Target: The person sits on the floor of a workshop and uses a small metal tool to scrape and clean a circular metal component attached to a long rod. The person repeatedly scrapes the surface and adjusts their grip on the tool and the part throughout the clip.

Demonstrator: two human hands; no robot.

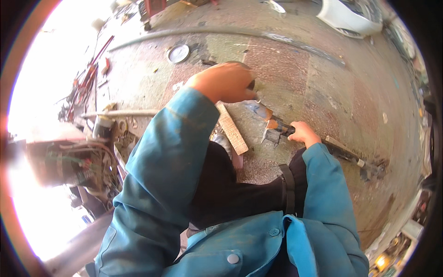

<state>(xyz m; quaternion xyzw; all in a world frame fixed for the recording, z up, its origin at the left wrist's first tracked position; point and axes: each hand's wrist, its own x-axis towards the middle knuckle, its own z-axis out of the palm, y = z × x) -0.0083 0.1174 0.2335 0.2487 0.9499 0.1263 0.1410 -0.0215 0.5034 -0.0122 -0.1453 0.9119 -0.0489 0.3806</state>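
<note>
The left hand [225, 82] was positioned above the stained, reddish and grey stone-patterned floor [281, 64], fingers curled around a dark object, mostly hidden. The right hand [304, 134] gripped the black end of a rust-brown and dark grey metal piece [276, 125], the far tip of which lay just below the left hand's fingers. A flat, light brown wooden strip [232, 130] lay left of this piece, apart from it. A round, shallow grey dish [178, 54] rested beyond the left hand, near a long grey tube [302, 43].
</note>
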